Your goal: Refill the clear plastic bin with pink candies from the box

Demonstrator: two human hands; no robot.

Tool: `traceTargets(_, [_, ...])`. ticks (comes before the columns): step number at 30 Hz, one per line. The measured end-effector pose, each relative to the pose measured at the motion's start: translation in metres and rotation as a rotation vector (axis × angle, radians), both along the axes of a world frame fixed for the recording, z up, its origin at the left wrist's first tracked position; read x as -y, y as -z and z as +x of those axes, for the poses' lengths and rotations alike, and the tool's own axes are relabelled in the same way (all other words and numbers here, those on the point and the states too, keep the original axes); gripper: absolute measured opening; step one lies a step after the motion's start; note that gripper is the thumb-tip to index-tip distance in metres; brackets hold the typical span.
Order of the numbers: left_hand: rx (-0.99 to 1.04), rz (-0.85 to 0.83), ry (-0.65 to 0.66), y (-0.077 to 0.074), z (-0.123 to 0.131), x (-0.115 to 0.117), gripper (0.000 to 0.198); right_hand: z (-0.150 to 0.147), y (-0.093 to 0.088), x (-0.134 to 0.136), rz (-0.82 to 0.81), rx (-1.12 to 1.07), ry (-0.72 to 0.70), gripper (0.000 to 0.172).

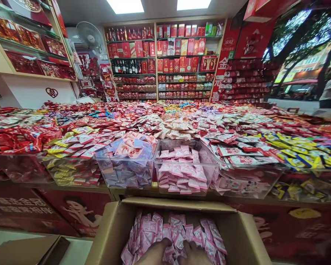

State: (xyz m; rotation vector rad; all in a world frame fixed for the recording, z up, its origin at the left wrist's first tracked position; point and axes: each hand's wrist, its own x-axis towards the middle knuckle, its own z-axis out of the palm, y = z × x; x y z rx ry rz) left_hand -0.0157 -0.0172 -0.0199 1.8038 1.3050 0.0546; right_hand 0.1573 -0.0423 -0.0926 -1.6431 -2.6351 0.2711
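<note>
At the bottom stands an open cardboard box (pixel 179 203), partly filled with small pink candy packets (pixel 150 226). Both of my hands are down among those packets, side by side. My left hand (pixel 155 253) curls its fingers into the pile, and my right hand (pixel 195 254) does the same a little to the right. The fingertips are sunk between packets, so exactly how many each hand grips is hidden. Just beyond the box, a clear plastic bin (pixel 186 189) on the counter holds matching pink packets, piled lower at the back.
More clear bins line the counter edge: one with lilac and pink packets (pixel 127 169), another with red and white packets (pixel 239 158). Mounds of wrapped sweets spread behind. A second cardboard box (pixel 24 250) sits at lower left. Shelves of bottles and red boxes (pixel 180 64) cover the back wall.
</note>
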Motion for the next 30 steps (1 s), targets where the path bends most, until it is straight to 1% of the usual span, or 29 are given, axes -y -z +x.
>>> traceTargets(2, [0.040,-0.012,0.008,0.003,0.003,0.001,0.059,-0.003,-0.014,-0.001,-0.070,0.116,-0.065,0.025])
traceTargets(5, [0.087,-0.002,-0.004,0.007,0.006,0.002,0.058,-0.005,-0.032,-0.004,-0.179,0.127,-0.115,0.031])
traceTargets(8, [0.133,-0.026,-0.032,0.006,0.004,0.004,0.056,-0.006,-0.040,-0.006,-0.262,0.109,-0.114,0.029])
traceTargets(11, [0.179,-0.105,-0.069,0.004,0.001,0.006,0.054,-0.005,-0.044,-0.008,-0.250,0.089,-0.110,0.025])
traceTargets(13, [0.211,-0.116,-0.071,0.005,-0.001,0.006,0.056,-0.002,-0.051,-0.009,-0.238,0.057,-0.103,0.026])
traceTargets(15, [0.246,-0.076,-0.045,0.007,-0.001,0.004,0.064,0.002,-0.062,-0.012,-0.220,-0.011,-0.046,0.026])
traceTargets(17, [0.284,-0.032,-0.043,0.007,0.001,0.000,0.077,0.006,-0.075,-0.015,-0.208,-0.128,0.013,0.025])
traceTargets(18, [0.311,-0.031,-0.058,0.006,0.002,-0.003,0.083,0.008,-0.080,-0.017,-0.203,-0.201,0.033,0.023])
traceTargets(20, [0.392,-0.058,-0.109,0.002,0.003,-0.007,0.086,0.010,-0.088,-0.019,-0.217,-0.358,0.050,0.018])
traceTargets(22, [0.491,-0.081,-0.131,-0.004,0.004,-0.009,0.078,0.010,-0.093,-0.020,-0.251,-0.498,0.079,0.016])
traceTargets(25, [0.609,-0.116,-0.133,-0.008,0.005,-0.011,0.062,0.008,-0.097,-0.019,-0.333,-0.634,0.129,0.016])
traceTargets(28, [0.749,-0.215,-0.208,-0.003,0.008,-0.011,0.055,0.007,-0.100,-0.019,-0.396,-0.732,0.221,0.014])
traceTargets(30, [0.840,-0.237,-0.269,0.002,0.009,-0.012,0.052,0.007,-0.102,-0.021,-0.426,-0.800,0.287,0.012])
